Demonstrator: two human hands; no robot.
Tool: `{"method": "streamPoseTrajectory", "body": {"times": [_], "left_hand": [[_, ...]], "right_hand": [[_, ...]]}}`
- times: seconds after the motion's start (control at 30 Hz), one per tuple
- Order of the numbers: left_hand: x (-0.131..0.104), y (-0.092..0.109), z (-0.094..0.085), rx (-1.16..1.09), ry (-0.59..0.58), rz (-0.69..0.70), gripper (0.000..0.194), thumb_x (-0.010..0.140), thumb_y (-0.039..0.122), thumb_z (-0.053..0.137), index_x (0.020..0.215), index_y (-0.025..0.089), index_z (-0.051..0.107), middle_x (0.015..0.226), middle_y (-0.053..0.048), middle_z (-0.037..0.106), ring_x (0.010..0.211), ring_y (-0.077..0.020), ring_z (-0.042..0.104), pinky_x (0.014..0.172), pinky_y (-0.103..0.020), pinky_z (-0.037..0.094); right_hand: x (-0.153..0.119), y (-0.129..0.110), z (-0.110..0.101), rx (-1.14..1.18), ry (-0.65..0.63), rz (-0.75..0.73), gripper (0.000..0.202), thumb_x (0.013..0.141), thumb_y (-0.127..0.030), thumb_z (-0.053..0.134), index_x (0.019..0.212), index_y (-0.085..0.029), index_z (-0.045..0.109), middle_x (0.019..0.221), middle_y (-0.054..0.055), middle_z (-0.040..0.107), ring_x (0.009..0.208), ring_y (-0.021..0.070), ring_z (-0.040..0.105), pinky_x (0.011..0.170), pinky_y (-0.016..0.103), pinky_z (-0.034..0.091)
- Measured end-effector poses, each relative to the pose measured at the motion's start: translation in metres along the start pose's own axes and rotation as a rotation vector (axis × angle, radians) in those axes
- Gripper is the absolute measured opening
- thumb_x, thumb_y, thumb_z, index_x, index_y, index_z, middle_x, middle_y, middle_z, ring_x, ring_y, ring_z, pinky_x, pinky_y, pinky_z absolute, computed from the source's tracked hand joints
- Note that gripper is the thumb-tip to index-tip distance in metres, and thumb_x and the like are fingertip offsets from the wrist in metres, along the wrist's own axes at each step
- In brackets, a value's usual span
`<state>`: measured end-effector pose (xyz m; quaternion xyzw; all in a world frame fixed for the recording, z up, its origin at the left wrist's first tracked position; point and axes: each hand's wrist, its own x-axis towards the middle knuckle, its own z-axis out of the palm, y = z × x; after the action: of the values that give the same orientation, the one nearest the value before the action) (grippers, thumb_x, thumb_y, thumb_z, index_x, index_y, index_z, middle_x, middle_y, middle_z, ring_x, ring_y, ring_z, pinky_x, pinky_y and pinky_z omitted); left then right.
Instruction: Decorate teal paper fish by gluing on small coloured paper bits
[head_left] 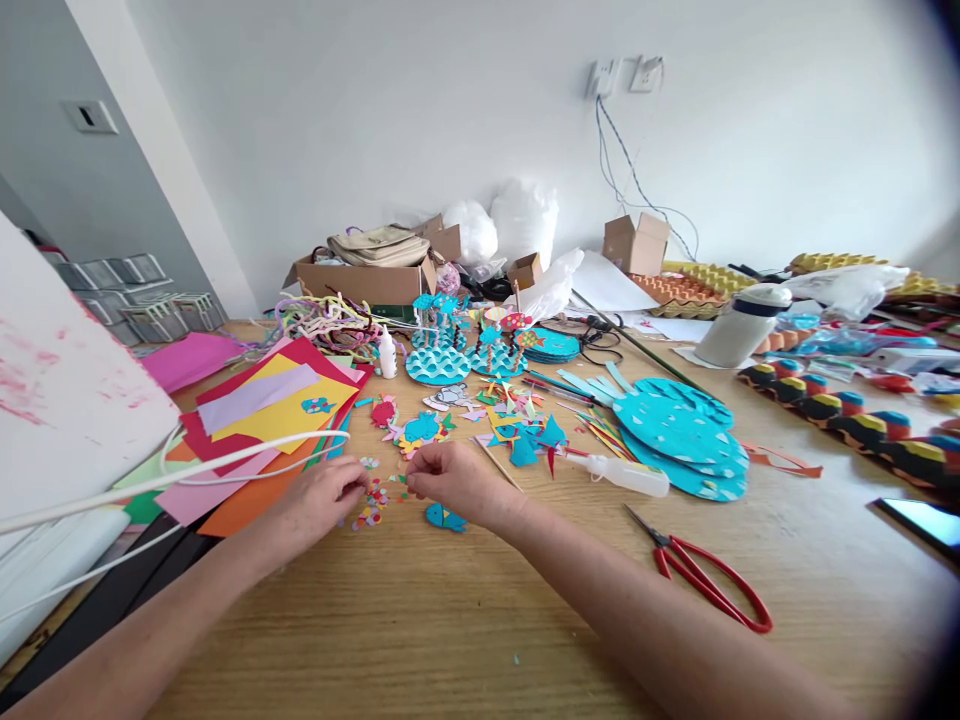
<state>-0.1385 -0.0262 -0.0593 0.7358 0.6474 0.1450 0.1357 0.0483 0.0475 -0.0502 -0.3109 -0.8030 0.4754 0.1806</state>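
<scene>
Small coloured paper dots [369, 512] lie in a loose heap on the wooden table, between my two hands. My left hand [324, 500] rests at the heap's left edge with its fingers curled together; whatever they may hold is hidden. Just right of the dots, my right hand [450, 482] has thumb and forefinger pinched, and I cannot make out what is between them. Below that hand lies a blue paper fish [445, 517]. Beyond the hands are a blue paper cutout [421, 428] on coloured pieces and a red paper cutout [384, 412].
Red-handled scissors [712, 580] and a glue bottle [626, 474] lie to the right, near stacked blue discs [675, 440]. Coloured paper sheets [262, 405] and a white cable [225, 458] are at left. A white glue bottle [387, 353] stands farther back.
</scene>
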Motion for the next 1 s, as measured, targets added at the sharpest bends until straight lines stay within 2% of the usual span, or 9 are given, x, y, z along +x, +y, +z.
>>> {"method": "streamPoseTrajectory", "body": {"times": [0.17, 0.3, 0.47, 0.73, 0.9, 1.0], "left_hand": [[-0.001, 0.006, -0.003, 0.058, 0.033, 0.054, 0.026, 0.081, 0.03, 0.039, 0.062, 0.019, 0.054, 0.069, -0.002, 0.055, 0.066, -0.0175, 0.051, 0.061, -0.028, 0.038], [0.001, 0.034, -0.007, -0.07, 0.058, 0.029, 0.016, 0.078, 0.027, 0.042, 0.076, 0.019, 0.056, 0.075, -0.002, 0.06, 0.07, -0.0165, 0.054, 0.063, -0.026, 0.04], [0.01, 0.065, -0.008, -0.222, -0.014, -0.019, 0.019, 0.081, 0.029, 0.039, 0.08, 0.021, 0.056, 0.064, 0.004, 0.057, 0.053, -0.012, 0.051, 0.052, -0.022, 0.038], [0.03, 0.069, 0.006, -0.235, 0.036, 0.052, 0.016, 0.072, 0.018, 0.043, 0.071, 0.017, 0.059, 0.068, 0.001, 0.059, 0.063, -0.0141, 0.052, 0.055, -0.022, 0.038], [0.037, 0.07, 0.011, -0.335, 0.041, 0.042, 0.015, 0.072, 0.022, 0.045, 0.069, 0.017, 0.058, 0.067, 0.001, 0.057, 0.064, -0.0149, 0.051, 0.057, -0.024, 0.037], [0.039, 0.072, 0.011, -0.405, 0.037, 0.02, 0.017, 0.073, 0.026, 0.044, 0.069, 0.017, 0.057, 0.065, 0.002, 0.054, 0.063, -0.0142, 0.049, 0.057, -0.024, 0.038]], "right_hand": [[-0.011, 0.004, -0.012, -0.105, 0.049, -0.048, 0.008, 0.068, -0.014, 0.05, 0.062, -0.015, 0.056, 0.055, -0.005, 0.05, 0.051, 0.0064, 0.044, 0.046, 0.017, 0.029], [-0.018, 0.003, -0.018, -0.213, 0.068, -0.122, 0.01, 0.069, -0.014, 0.049, 0.066, -0.016, 0.058, 0.059, -0.003, 0.054, 0.054, 0.0069, 0.046, 0.048, 0.017, 0.029], [-0.024, -0.001, -0.022, -0.363, 0.097, -0.184, 0.013, 0.069, -0.009, 0.048, 0.063, -0.015, 0.059, 0.058, -0.002, 0.056, 0.052, 0.0067, 0.046, 0.049, 0.018, 0.028], [-0.026, 0.008, -0.028, -0.479, 0.111, -0.212, 0.015, 0.071, -0.01, 0.049, 0.063, -0.015, 0.06, 0.058, -0.001, 0.057, 0.052, 0.0071, 0.045, 0.049, 0.018, 0.027], [-0.028, 0.01, -0.033, -0.42, 0.111, -0.164, 0.014, 0.071, -0.009, 0.049, 0.065, -0.015, 0.06, 0.059, -0.001, 0.057, 0.053, 0.0072, 0.045, 0.049, 0.018, 0.028], [-0.029, 0.01, -0.035, -0.379, 0.155, -0.115, 0.014, 0.07, -0.007, 0.049, 0.065, -0.015, 0.059, 0.057, -0.003, 0.055, 0.052, 0.0069, 0.044, 0.048, 0.018, 0.028]]}}
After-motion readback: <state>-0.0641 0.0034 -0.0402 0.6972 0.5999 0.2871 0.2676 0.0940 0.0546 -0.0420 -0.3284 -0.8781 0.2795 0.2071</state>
